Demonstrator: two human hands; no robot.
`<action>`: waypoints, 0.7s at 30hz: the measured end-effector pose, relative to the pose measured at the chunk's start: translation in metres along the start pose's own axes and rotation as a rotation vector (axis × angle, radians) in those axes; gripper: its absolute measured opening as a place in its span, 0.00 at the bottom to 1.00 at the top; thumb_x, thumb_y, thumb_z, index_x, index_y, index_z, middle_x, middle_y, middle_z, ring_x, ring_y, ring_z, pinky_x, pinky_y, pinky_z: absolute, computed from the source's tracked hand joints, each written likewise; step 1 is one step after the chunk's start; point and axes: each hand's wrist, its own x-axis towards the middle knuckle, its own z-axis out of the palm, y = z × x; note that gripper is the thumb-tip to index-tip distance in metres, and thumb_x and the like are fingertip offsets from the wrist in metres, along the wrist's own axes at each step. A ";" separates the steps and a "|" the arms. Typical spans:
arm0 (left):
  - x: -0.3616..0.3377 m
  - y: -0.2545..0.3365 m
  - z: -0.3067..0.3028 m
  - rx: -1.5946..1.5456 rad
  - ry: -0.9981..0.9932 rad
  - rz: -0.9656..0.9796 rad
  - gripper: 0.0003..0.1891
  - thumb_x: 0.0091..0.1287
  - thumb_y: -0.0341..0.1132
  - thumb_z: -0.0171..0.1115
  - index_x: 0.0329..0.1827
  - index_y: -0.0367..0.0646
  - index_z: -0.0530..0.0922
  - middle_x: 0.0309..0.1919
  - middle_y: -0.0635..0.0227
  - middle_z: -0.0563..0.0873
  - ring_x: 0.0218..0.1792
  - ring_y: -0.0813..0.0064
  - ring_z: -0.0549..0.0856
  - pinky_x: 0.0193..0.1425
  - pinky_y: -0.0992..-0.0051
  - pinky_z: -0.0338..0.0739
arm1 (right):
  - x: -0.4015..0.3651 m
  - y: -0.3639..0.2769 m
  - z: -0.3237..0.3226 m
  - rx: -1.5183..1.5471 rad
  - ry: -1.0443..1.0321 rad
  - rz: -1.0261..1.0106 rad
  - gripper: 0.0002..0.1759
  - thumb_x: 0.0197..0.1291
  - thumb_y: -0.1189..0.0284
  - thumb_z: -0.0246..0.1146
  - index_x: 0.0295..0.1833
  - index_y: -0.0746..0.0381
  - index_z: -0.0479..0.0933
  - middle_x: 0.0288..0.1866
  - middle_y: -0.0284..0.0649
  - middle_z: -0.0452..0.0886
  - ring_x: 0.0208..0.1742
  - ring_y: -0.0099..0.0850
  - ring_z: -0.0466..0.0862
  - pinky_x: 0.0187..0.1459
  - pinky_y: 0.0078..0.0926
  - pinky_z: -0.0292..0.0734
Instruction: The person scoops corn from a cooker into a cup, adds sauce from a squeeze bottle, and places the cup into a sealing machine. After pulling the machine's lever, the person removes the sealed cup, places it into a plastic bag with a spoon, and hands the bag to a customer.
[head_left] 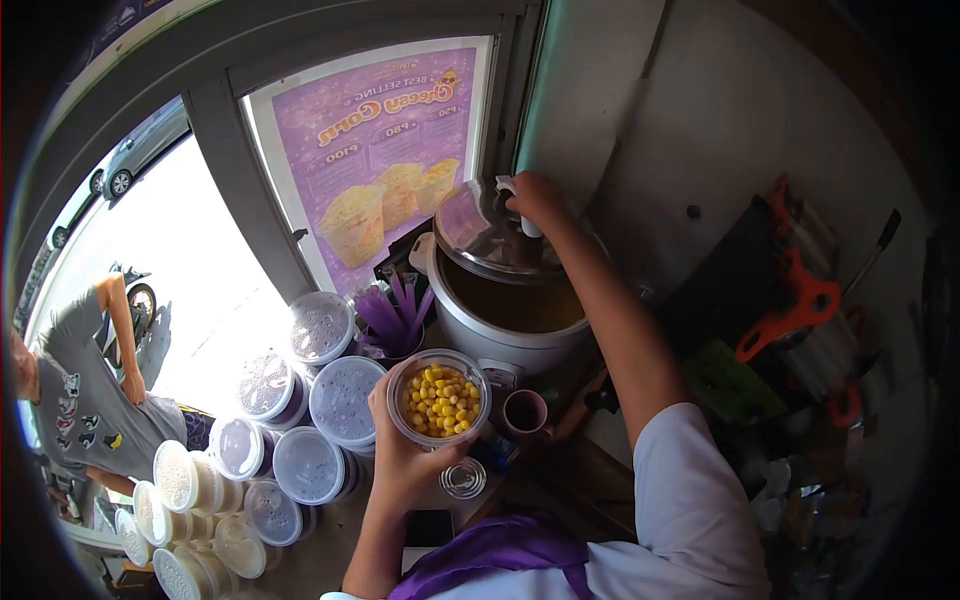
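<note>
My left hand (400,460) holds a clear plastic cup (438,398) partly filled with yellow corn kernels, in front of a white cooker pot (500,335). My right hand (535,195) grips the handle of the pot's glass lid (485,235), which is lifted and tilted above the far rim. The pot's inside shows yellowish contents. My right arm reaches across over the pot in a white sleeve.
Several stacked lidded cups (300,440) stand at the left by a serving window. Purple spoons (395,310) sit in a holder beside the pot. A small dark cup (525,410) stands near the pot. A person (90,400) waits outside. Orange-handled tools (800,300) lie right.
</note>
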 end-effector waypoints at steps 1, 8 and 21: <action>-0.002 0.001 -0.001 -0.006 -0.002 0.001 0.48 0.41 0.39 0.81 0.67 0.38 0.65 0.61 0.59 0.71 0.65 0.60 0.67 0.72 0.62 0.60 | -0.012 0.000 -0.003 0.038 -0.010 0.019 0.11 0.47 0.66 0.70 0.33 0.63 0.82 0.35 0.48 0.85 0.45 0.44 0.85 0.46 0.42 0.82; -0.015 0.007 -0.003 0.020 -0.028 0.035 0.48 0.41 0.38 0.81 0.68 0.37 0.65 0.62 0.59 0.70 0.66 0.60 0.68 0.72 0.64 0.60 | -0.091 0.007 -0.005 0.084 0.145 -0.076 0.11 0.46 0.67 0.69 0.35 0.61 0.83 0.37 0.49 0.84 0.43 0.47 0.85 0.44 0.44 0.81; -0.069 -0.021 -0.018 0.042 -0.136 -0.151 0.54 0.44 0.34 0.80 0.75 0.34 0.57 0.68 0.55 0.70 0.67 0.62 0.73 0.73 0.63 0.65 | -0.191 -0.035 -0.032 0.479 0.598 0.037 0.21 0.55 0.64 0.69 0.49 0.66 0.76 0.48 0.57 0.76 0.42 0.52 0.84 0.45 0.46 0.81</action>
